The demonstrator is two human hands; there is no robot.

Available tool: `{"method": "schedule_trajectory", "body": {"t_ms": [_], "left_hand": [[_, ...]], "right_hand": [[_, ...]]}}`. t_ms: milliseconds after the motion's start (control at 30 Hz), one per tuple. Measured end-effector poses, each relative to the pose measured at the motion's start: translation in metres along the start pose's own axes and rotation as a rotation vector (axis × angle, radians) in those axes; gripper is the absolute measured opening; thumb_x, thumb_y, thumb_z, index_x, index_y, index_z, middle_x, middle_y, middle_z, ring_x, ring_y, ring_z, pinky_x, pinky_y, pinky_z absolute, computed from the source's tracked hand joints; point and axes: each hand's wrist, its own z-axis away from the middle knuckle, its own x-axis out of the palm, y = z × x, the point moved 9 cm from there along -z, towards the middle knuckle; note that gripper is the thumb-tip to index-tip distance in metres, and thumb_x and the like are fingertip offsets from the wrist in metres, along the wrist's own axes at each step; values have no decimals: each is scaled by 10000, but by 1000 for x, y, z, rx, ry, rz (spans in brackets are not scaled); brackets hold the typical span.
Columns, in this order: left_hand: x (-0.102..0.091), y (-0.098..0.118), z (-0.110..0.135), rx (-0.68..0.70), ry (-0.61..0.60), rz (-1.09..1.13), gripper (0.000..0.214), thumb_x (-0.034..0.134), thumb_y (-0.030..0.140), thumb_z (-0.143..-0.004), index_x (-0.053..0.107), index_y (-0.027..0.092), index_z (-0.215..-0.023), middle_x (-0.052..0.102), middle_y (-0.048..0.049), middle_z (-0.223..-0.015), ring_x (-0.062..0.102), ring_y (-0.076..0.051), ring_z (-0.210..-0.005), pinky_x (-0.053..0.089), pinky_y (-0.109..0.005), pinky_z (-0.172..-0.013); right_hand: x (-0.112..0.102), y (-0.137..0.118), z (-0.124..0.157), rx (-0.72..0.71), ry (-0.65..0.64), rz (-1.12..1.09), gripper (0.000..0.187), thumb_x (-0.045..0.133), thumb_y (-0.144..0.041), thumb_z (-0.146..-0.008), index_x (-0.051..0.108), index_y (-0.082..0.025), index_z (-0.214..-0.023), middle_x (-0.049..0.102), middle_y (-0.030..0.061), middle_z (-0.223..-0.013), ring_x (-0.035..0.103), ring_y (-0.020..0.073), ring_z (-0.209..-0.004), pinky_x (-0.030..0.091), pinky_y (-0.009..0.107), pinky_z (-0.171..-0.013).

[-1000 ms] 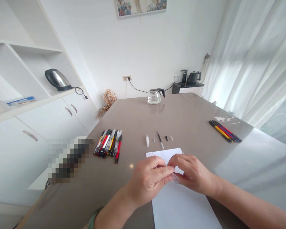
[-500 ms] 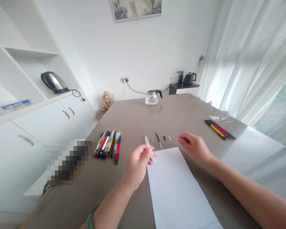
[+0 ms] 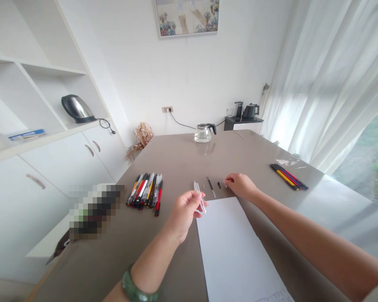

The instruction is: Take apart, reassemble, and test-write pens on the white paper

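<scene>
I'm holding the clear pen barrel (image 3: 203, 205) in my L hand (image 3: 186, 207), over the top-L corner of the paper (image 3: 229, 247) — R hand's (image 3: 239, 184) fingertips are touching a tiny whitish pc (image 3: 225, 185) on the table (image 3: 176, 161), can't tell if pinched. Black bit (image 3: 219, 185) & slim dark stick (image 3: 211, 185) are lying btwn hands — pen pile (image 3: 145, 191) is sitting L, pen row (image 3: 289, 177) far R

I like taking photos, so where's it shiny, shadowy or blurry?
Head view: pale glare and dark streaks on the right of the table; glass pot mirrored in it; blocky patch at left; black piece near the right hand looks fuzzy.
</scene>
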Motion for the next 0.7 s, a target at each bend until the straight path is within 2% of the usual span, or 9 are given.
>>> {"method": "schedule_trajectory", "body": {"t_ms": [233,333,433,500,567,633,700], "left_hand": [[1,-3,-1,-20,-26,2,321,478,425,-756,550,134,-868,589,-59,-755,508,-102,-624,374,-197,-536],[2,-4,-1,-31,-42,24,315,481,422,-758,548,134,-869,582,-55,-746,498,-95,-613,366,-190,-524],[3,-5,0,-42,-57,58,323,489,424,-752,550,133,-875,575,-53,-740,493,-93,-600,363,-189,-513],[5,-7,0,-53,-71,66,334,493,430,-746,554,130,-881,572,-53,-740,495,-95,-596,366,-194,-513],[8,-7,1,-60,-89,56,347,492,436,-744,558,126,-884,572,-55,-736,501,-98,-595,370,-200,-515],[10,-5,2,-53,-105,29,353,487,439,-747,563,125,-891,574,-58,-738,507,-104,-605,377,-207,-524],[13,-2,3,-29,-116,-11,354,483,436,-751,568,127,-901,577,-62,-749,512,-113,-625,387,-219,-541]], "right_hand": [[8,1,-6,12,4,-19,143,550,-288,-669,638,-177,-649,620,51,-675,535,153,-663,339,225,-558],[4,1,-3,2,28,-72,135,530,-251,-679,614,-161,-622,613,59,-677,530,154,-659,352,237,-577],[-4,-4,6,-9,46,-147,181,471,-290,-726,598,-163,-697,600,42,-660,521,137,-615,380,244,-574],[-11,-13,17,-12,40,-363,230,444,-340,-750,578,-159,-793,586,31,-650,517,123,-571,410,249,-557],[-16,-27,28,-24,5,-801,261,497,-365,-728,552,-147,-858,577,31,-681,531,115,-574,444,263,-580],[-21,-46,40,-48,-53,-1156,260,573,-354,-685,554,-154,-850,578,31,-741,558,116,-637,457,282,-655],[-22,-59,50,-44,-89,-1324,228,607,-341,-665,566,-162,-799,581,24,-754,574,122,-681,456,281,-679]]}}
